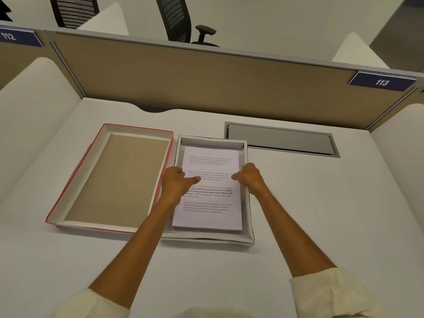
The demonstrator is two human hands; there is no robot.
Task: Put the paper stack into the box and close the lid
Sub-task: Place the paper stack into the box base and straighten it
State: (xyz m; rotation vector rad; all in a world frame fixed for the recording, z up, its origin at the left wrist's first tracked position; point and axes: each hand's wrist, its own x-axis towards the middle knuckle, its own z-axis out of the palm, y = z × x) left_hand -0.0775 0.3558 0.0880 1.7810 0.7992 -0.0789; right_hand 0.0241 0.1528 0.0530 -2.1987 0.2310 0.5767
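A white paper stack (pixel 210 213) with printed text lies inside the shallow white box (pixel 250 203) at the middle of the desk. My left hand (pixel 175 181) grips the stack's left edge, thumb resting on the top sheet. My right hand (pixel 249 177) grips the right edge, thumb on the sheet too. The lid (pixel 78 177), red outside and brown cardboard inside, lies upside down on the desk, touching the box's left side.
A grey cable hatch (pixel 281 138) is set in the white desk (pixel 321 214) behind and right of the box. A tan partition (pixel 206 83) with a "113" sign (pixel 382 81) closes the back. White side dividers stand left and right.
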